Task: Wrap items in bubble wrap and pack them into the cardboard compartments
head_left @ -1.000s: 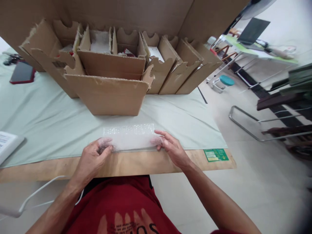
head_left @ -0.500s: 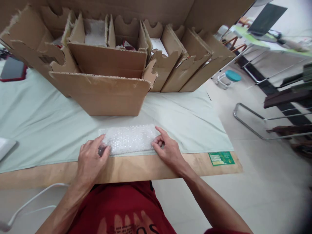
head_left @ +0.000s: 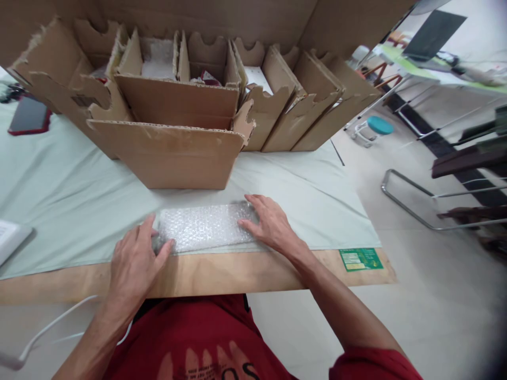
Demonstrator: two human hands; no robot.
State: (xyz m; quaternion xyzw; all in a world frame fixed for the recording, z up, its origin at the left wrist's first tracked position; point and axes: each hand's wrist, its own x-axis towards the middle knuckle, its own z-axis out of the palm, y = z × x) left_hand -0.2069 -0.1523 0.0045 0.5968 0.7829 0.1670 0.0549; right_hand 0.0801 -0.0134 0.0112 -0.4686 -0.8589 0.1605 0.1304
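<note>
A flat, clear sheet or pouch of bubble wrap lies lengthwise on the pale green cloth, close to the table's front edge. My left hand is at its left end, thumb and fingers apart, with the thumb tip touching the near corner. At the opposite end is my right hand, fingers stretched out past the far corner and the thumb resting on the wrap's surface. Neither hand grips it. Whether anything is inside the wrap I cannot tell.
Behind the wrap stands an open cardboard bin. Several upright cardboard dividers form a row behind it, some holding items. A phone lies far left, a white object nearer. A green sticker marks the wooden edge.
Both hands have loosened from a pinch on the wrap's ends to spread fingers. My left hand has shifted left. My right hand's thumb has moved further onto the wrap.
</note>
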